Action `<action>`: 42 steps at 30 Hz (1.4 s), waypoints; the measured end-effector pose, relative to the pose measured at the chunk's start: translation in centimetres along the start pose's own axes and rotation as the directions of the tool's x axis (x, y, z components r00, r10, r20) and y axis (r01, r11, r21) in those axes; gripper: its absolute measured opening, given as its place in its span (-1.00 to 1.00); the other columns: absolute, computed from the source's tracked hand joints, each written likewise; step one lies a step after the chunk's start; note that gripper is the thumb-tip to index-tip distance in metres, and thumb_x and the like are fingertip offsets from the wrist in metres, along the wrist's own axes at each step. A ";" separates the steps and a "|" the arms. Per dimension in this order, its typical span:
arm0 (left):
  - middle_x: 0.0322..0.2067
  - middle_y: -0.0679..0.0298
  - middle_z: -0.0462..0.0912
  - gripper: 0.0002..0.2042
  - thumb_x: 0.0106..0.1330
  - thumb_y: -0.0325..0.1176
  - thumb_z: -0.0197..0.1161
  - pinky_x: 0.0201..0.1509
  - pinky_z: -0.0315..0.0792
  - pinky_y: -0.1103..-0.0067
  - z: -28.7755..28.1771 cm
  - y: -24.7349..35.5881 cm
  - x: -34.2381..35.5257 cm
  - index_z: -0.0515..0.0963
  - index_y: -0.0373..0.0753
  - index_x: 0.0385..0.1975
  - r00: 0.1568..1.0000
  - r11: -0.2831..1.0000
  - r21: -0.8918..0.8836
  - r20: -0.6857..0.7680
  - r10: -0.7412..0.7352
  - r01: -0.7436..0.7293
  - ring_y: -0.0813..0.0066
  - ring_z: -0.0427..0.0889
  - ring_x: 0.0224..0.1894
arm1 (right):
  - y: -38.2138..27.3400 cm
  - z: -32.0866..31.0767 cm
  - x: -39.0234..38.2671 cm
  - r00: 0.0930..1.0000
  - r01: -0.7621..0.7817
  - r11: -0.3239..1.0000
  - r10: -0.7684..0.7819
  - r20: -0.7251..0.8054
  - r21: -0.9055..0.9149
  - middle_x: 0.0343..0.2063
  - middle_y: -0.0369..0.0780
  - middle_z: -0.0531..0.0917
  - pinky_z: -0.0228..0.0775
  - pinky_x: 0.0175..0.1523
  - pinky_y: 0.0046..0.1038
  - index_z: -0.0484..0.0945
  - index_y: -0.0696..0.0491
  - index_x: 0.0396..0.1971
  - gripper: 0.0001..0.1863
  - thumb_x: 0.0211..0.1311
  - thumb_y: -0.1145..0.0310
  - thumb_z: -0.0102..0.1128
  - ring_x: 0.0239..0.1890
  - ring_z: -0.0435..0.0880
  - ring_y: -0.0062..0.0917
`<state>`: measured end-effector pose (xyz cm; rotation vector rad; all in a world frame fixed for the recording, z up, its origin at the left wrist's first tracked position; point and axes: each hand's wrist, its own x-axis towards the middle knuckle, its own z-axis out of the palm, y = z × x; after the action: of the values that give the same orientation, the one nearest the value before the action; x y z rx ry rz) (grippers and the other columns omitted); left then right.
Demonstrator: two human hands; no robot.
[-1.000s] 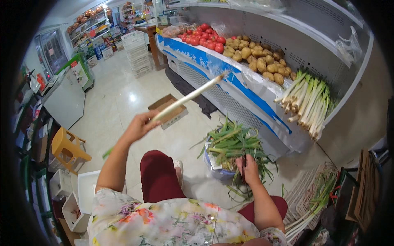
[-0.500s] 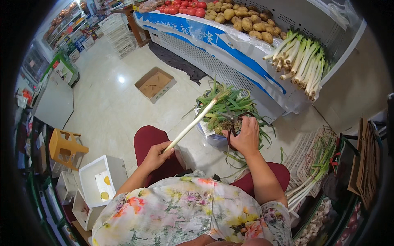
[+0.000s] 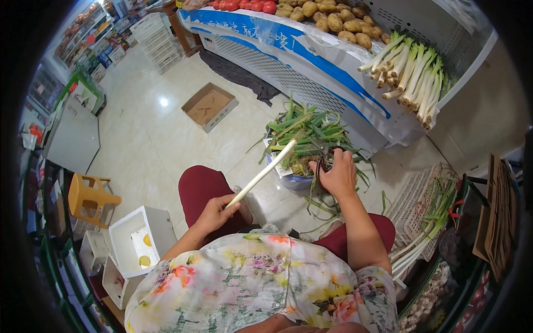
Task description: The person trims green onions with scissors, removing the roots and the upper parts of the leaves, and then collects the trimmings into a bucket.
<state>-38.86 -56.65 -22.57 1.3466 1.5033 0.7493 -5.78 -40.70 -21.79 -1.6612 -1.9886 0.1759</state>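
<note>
My left hand is closed around the lower end of a long white leek, which slants up and away with its root end at the top. In my right hand is a pair of scissors with dark red handles; its blades are partly hidden against the greens behind. The scissors are just right of the leek's root end and apart from it. Below both, a heap of cut green leaves and roots fills and overhangs a bluish basin on the floor.
Ahead, a display stand bears tomatoes, potatoes and a pile of trimmed leeks. A shallow cardboard box lies on the floor. At right is a white crate with untrimmed leeks; at left, a yellow stool and foam box.
My right hand and the scissors have shifted slightly right and up, away from the leek. The left hand keeps its hold, with the leek nearly still. The whole view has tilted a little.
</note>
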 end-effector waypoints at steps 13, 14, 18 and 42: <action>-0.43 0.10 0.63 -0.72 0.36 -0.39 0.24 -0.25 0.49 0.53 0.2 0.8 0.5 0.58 -0.28 0.04 0.985 0.961 0.242 -0.079 0.153 -0.130 0.52 0.56 -0.41 | 0.0 0.3 -0.9 0.990 0.038 0.999 -0.037 0.140 -0.004 -0.29 0.05 0.51 0.39 -0.09 -0.08 0.44 0.15 -0.28 -0.31 -0.08 -0.20 0.42 -0.19 0.55 -0.01; -0.39 0.05 0.66 -0.71 0.35 -0.40 0.25 -0.21 0.51 0.51 0.2 1.1 0.5 0.58 -0.28 0.04 0.980 0.959 0.242 -0.096 0.175 -0.148 0.48 0.60 -0.39 | 0.1 0.3 -0.9 0.991 0.052 0.999 -0.053 0.126 0.010 -0.30 0.05 0.51 0.40 -0.10 -0.08 0.45 0.15 -0.30 -0.32 -0.08 -0.19 0.43 -0.20 0.56 0.00; -0.25 -0.03 0.69 -0.71 0.33 -0.43 0.25 -0.11 0.52 0.49 -0.1 2.1 0.5 0.58 -0.28 0.04 0.978 0.941 0.306 -0.101 0.181 -0.142 0.31 0.70 -0.25 | 0.4 0.2 -0.9 0.992 0.083 0.996 -0.086 0.092 0.037 -0.33 0.02 0.53 0.44 -0.19 -0.11 0.48 0.14 -0.31 -0.37 -0.09 -0.13 0.47 -0.26 0.59 -0.02; -0.51 0.11 0.44 -0.66 0.31 -0.39 0.25 -0.37 0.38 0.31 -0.1 1.4 1.8 0.57 -0.16 0.10 0.924 0.781 0.614 -0.223 0.310 -0.114 0.14 0.49 -0.49 | 1.8 -0.4 -0.9 0.919 -0.209 0.972 0.156 0.363 0.110 -0.47 -0.02 0.66 0.47 -0.22 -0.20 0.61 0.18 -0.35 -0.35 -0.04 -0.20 0.41 -0.36 0.65 -0.09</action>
<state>-38.32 -54.60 -21.68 1.9700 1.9636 0.6795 -3.89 -41.24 -22.51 -1.8163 -2.0057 0.7199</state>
